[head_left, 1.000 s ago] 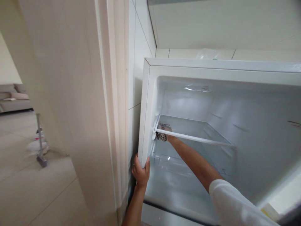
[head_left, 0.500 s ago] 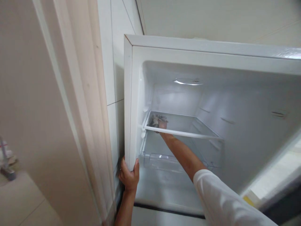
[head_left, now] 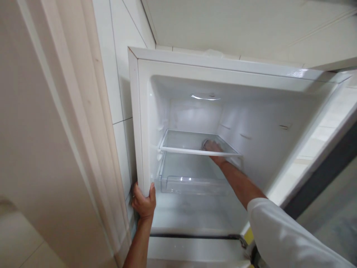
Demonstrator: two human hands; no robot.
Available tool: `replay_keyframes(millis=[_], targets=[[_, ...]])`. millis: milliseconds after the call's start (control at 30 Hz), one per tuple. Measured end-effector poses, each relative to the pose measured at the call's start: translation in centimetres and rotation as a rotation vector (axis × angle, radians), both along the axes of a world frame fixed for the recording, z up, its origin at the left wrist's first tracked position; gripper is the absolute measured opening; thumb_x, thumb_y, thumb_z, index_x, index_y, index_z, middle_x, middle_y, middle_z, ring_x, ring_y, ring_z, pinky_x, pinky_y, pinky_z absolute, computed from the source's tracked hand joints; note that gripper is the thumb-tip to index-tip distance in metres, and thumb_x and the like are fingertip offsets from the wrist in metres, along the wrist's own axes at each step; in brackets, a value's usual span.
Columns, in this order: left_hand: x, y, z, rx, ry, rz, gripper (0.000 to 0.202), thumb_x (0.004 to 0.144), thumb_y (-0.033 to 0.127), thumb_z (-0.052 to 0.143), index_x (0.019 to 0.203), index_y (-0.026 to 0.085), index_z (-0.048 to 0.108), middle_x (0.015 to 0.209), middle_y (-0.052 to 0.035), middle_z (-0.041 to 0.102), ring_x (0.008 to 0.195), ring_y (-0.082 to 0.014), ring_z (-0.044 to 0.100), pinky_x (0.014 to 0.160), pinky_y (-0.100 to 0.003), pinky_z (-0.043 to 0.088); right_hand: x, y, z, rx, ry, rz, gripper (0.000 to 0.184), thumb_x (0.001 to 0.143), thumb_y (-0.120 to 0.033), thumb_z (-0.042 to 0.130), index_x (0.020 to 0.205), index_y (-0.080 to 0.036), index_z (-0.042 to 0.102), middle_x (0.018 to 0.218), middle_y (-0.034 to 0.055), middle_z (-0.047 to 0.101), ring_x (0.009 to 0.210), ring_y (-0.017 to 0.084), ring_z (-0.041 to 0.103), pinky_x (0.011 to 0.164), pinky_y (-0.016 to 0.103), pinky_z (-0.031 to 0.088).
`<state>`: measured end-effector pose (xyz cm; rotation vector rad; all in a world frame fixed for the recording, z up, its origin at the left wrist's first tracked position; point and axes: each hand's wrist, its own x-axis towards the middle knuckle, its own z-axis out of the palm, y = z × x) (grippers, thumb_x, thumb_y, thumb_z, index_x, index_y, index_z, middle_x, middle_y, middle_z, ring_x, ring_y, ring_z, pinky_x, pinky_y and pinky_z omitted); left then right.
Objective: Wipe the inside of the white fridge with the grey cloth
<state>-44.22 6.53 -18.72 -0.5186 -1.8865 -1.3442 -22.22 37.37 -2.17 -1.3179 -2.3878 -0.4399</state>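
My left hand is wrapped round the lower left edge of the open white refrigerator, thumb on the inner side. Inside the compartment, my right hand is closed on a crumpled greyish cloth, which is mostly covered by the fingers and blurred. The white front rim of the glass shelf crosses in front of my right wrist, and the hand shows through the glass, towards the shelf's right side.
Below the glass shelf sits a clear plastic drawer or tray. The refrigerator door stands open on the right. On the left are a tiled wall and a wooden door frame. A lamp cover is at the compartment's top.
My right hand has moved with the cloth from the left end of the glass shelf to its right side. My left hand keeps its grip. The view has shifted right.
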Motion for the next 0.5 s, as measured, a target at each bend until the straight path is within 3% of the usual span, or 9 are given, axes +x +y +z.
replay_keyframes(millis=[100, 200, 367, 500], targets=[[0.0, 0.1, 0.1, 0.009, -0.04, -0.018, 0.076, 0.087, 0.072, 0.055, 0.125, 0.007, 0.058, 0.098, -0.0212, 0.074, 0.079, -0.0339, 0.073, 0.066, -0.039, 0.05, 2.7, -0.4, 0.2, 0.021, -0.041, 0.073, 0.039, 0.1, -0.013, 0.036, 0.124, -0.013, 0.066, 0.141, 0.0241, 0.056, 0.127, 0.032, 0.05, 0.104, 0.046, 0.04], [0.0, 0.1, 0.4, 0.001, -0.073, -0.046, 0.078, 0.086, 0.073, 0.052, 0.127, 0.006, 0.056, 0.103, -0.0245, 0.072, 0.084, -0.0359, 0.072, 0.068, -0.041, 0.052, 3.3, -1.0, 0.0, -0.001, -0.031, 0.068, 0.03, 0.098, -0.015, 0.044, 0.112, -0.01, 0.07, 0.131, 0.0238, 0.063, 0.122, 0.033, 0.052, 0.101, 0.046, 0.04], [-0.1, 0.1, 0.8, -0.016, -0.125, -0.106, 0.082, 0.084, 0.074, 0.051, 0.128, 0.005, 0.055, 0.107, -0.026, 0.07, 0.093, -0.0388, 0.071, 0.075, -0.044, 0.053, 2.4, -2.1, -0.8, -0.067, 0.103, -0.059, 0.019, 0.095, -0.017, 0.055, 0.098, -0.009, 0.072, 0.116, 0.0226, 0.069, 0.111, 0.032, 0.059, 0.096, 0.047, 0.047], [-0.2, -0.1, 1.2, -0.058, -0.137, -0.141, 0.086, 0.085, 0.075, 0.048, 0.13, 0.001, 0.052, 0.107, -0.0281, 0.068, 0.096, -0.0416, 0.069, 0.076, -0.048, 0.053, 2.4, -3.2, -1.5, -0.147, 0.277, -0.163, 0.012, 0.095, -0.02, 0.062, 0.099, -0.011, 0.069, 0.11, 0.0125, 0.071, 0.108, 0.025, 0.064, 0.099, 0.05, 0.051]])
